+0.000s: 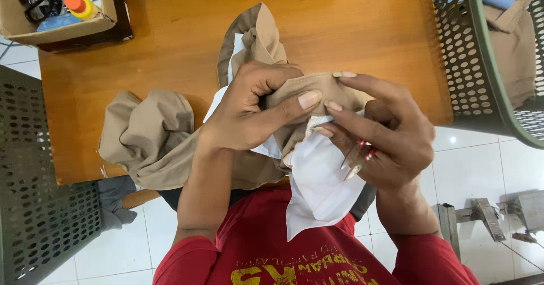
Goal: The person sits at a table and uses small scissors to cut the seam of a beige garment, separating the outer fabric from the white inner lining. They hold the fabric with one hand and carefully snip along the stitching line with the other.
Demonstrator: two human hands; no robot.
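Note:
A khaki garment [150, 137] with a white pocket lining [320, 177] lies bunched on the wooden table [351, 24] and over my lap. My left hand [249, 112] grips a fold of the khaki cloth, thumb pressed along its edge. My right hand [385, 129] pinches the same fold from the right. A small metal tool with a red grip [357, 157] is tucked between my right fingers, pointing down over the white lining.
A cardboard box [54, 27] with scissors and a yellow bottle with an orange cap sits at the table's far left corner. Perforated green baskets stand at the left [39, 205] and right [476, 64], the right one holding khaki clothing. White tile floor lies below.

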